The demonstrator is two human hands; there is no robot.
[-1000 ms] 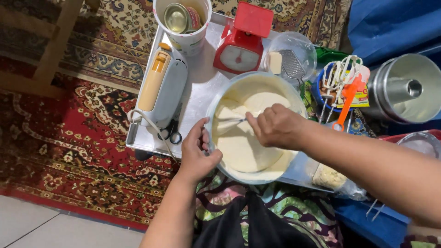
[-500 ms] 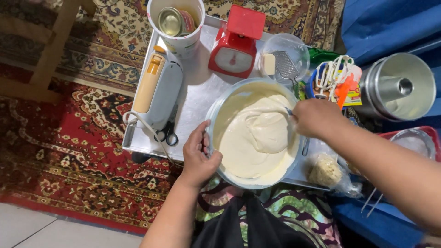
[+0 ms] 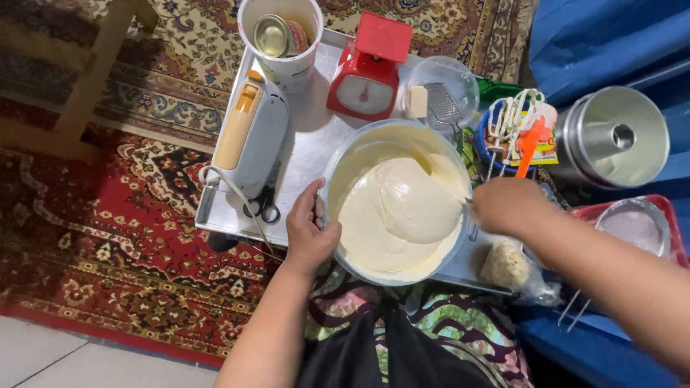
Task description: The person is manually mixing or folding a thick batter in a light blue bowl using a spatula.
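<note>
Large bowl [image 3: 338, 172] of pale batter [image 3: 395, 215] (smooth, folded) on tray.

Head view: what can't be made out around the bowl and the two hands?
- Tool in the right hand: motion-blurred, fist covers it.
- Left hand fingers at the bowl rim: palm hides them.
- Bowl base: batter covers it.
- Tin inside the white cup: contents too small.

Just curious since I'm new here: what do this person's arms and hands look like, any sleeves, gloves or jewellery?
Both forearms are bare, with no sleeves in view. The left hand and right hand wear no gloves. No rings, bracelets or watch are visible.
</note>
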